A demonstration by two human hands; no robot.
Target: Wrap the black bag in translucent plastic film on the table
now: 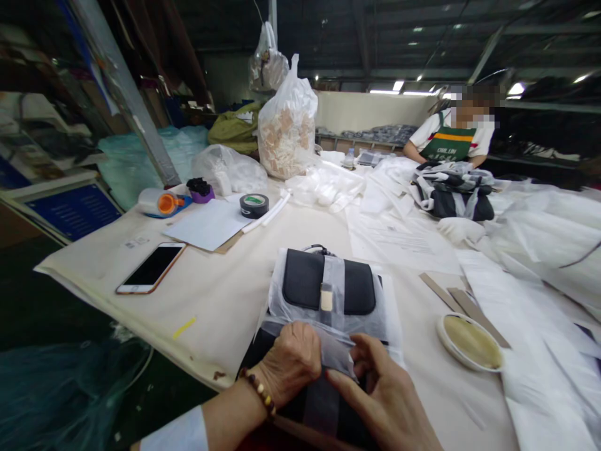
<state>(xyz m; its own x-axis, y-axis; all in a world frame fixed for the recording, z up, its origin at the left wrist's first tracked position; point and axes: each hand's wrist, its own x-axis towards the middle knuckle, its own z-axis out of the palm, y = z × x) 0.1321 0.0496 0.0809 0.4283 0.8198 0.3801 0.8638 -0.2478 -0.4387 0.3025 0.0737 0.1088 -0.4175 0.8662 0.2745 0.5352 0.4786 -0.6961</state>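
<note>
A dark bag (pixel 300 282) lies on the table in front of me, its flap and strap partly covered by translucent white wrapping (pixel 375 322). Down the middle of the flap runs a strap with a pale metal clasp (pixel 326 299). My left hand (pixel 295 354), with a beaded bracelet at the wrist, is closed in a fist over the lower part of the bag. Between thumb and fingers, my right hand (pixel 375 382) pinches the edge of a translucent wrapping sheet (pixel 338 352). What the left fingers hold is hidden.
To the left lie a phone (pixel 151 268), white paper (pixel 209 224) and a roll of black tape (pixel 254 205). A round dish (pixel 469 342) and brown card strips (pixel 474 307) are on the right. Across the table, a person in a green apron (pixel 448 145) handles dark wrapped goods (pixel 453 194).
</note>
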